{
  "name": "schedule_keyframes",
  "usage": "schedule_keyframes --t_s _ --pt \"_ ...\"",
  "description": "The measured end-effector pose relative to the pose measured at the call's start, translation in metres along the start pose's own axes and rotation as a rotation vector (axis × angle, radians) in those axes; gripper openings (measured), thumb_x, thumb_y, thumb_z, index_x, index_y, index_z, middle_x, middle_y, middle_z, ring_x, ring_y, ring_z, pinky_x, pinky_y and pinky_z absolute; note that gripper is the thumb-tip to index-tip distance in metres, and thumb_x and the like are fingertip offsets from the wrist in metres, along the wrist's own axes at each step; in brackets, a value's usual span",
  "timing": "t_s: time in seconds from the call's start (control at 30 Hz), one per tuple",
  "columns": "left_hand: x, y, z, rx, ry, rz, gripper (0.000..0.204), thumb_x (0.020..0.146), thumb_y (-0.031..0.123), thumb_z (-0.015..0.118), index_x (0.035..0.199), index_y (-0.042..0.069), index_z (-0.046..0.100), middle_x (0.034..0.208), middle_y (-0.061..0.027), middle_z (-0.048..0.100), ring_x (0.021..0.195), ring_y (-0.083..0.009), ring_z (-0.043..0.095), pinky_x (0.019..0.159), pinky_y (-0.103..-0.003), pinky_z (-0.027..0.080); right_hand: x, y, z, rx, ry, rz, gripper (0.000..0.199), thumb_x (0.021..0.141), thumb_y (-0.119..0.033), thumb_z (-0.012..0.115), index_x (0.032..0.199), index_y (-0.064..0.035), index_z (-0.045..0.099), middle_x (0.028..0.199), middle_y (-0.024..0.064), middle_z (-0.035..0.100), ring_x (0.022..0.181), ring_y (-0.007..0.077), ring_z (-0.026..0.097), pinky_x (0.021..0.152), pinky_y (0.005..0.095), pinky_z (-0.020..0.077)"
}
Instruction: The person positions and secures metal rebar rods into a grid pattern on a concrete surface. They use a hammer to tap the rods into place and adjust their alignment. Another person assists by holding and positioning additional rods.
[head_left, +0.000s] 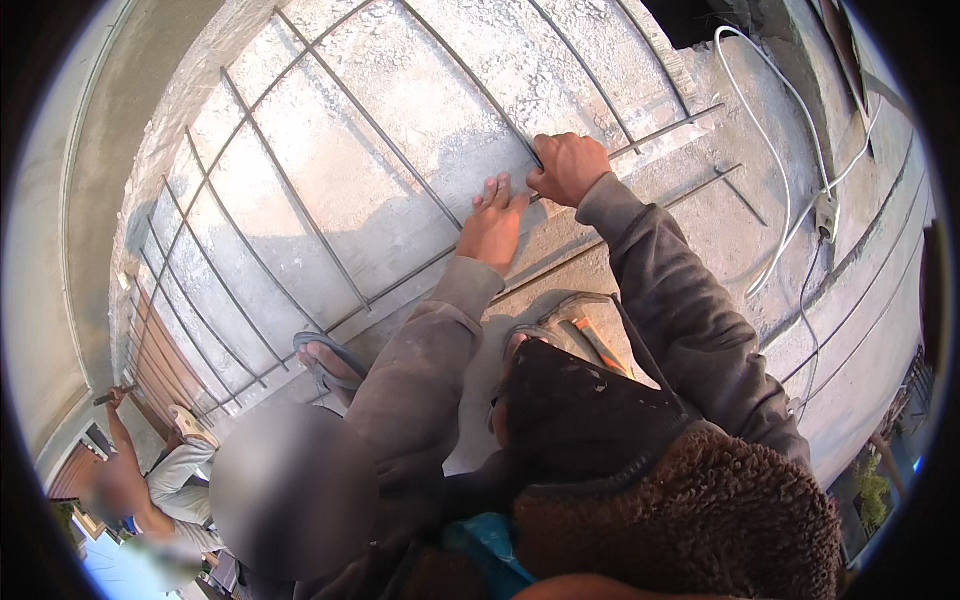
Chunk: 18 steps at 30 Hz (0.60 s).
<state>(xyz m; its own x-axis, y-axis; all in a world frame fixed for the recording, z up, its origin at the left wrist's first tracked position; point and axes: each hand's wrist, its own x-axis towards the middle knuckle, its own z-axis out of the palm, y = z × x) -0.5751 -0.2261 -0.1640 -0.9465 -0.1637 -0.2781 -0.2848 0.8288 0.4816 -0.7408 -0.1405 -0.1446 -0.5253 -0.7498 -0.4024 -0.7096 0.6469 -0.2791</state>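
Note:
A grid of thin steel rebar (300, 203) spans the pale, rough concrete surface (400, 140). My right hand (570, 168) is closed around rebar where a crossbar meets the long near bar. Just left of it, my left hand (490, 228) lies over the same long bar, its fingers stretched forward and slightly apart. A second long bar (640, 226) runs on the near side of the grid, with a short rod (742, 196) by its right end. Whether a small tie or tool sits inside my right fist is hidden.
A white cable (762, 130) loops at the right to a socket (826, 216). My sandaled foot (330, 362) stands by the grid's near edge. Near my other foot lies an orange-edged tool (597, 345), partly hidden. Another person (165, 490) sits at lower left, holding a dark tool (113, 395).

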Motion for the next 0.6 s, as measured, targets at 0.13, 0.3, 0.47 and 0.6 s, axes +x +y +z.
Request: schedule_keyframes --t_s 0.13,0.3,0.47,0.6 --pt "0.002 0.000 0.001 0.036 -0.014 0.011 0.047 0.090 -0.001 0.047 0.135 0.012 0.052 0.149 -0.0258 0.039 0.138 -0.0425 0.039 0.110 -0.052 0.040 -0.004 0.000 0.001 0.033 0.040 0.039 0.025 0.080 -0.023 0.065 0.095 -0.0029 0.064 0.089 0.0208 0.070 0.084 0.0358 0.071 0.075 0.0456 0.0571" --pt "-0.002 -0.004 0.002 0.048 0.032 0.042 0.052 0.089 -0.004 0.046 0.139 0.011 0.049 0.148 -0.0280 0.040 0.137 -0.0438 0.040 0.108 -0.053 0.042 0.000 0.001 -0.002 0.074 0.048 0.045 0.026 0.082 -0.021 0.062 0.099 -0.0019 0.065 0.091 0.0218 0.070 0.088 0.0385 0.070 0.079 0.0459 0.0556" --pt "-0.001 -0.010 -0.005 0.030 0.011 0.074 0.048 0.088 -0.005 0.046 0.134 0.008 0.051 0.144 -0.0323 0.042 0.137 -0.0467 0.040 0.106 -0.056 0.042 0.014 0.009 -0.005 0.188 -0.047 0.003 0.031 0.082 -0.024 0.060 0.101 -0.0003 0.065 0.097 0.0242 0.069 0.094 0.0421 0.067 0.085 0.0483 0.0527" --pt "0.005 -0.002 -0.001 0.003 -0.091 0.103 0.045 0.091 -0.002 0.043 0.134 0.007 0.049 0.146 -0.0351 0.038 0.137 -0.0511 0.037 0.109 -0.058 0.037 0.015 0.035 0.001 0.392 0.012 -0.100 0.014 0.084 -0.013 0.063 0.086 0.0002 0.064 0.066 0.0145 0.065 0.060 0.0261 0.067 0.059 0.0393 0.0531"
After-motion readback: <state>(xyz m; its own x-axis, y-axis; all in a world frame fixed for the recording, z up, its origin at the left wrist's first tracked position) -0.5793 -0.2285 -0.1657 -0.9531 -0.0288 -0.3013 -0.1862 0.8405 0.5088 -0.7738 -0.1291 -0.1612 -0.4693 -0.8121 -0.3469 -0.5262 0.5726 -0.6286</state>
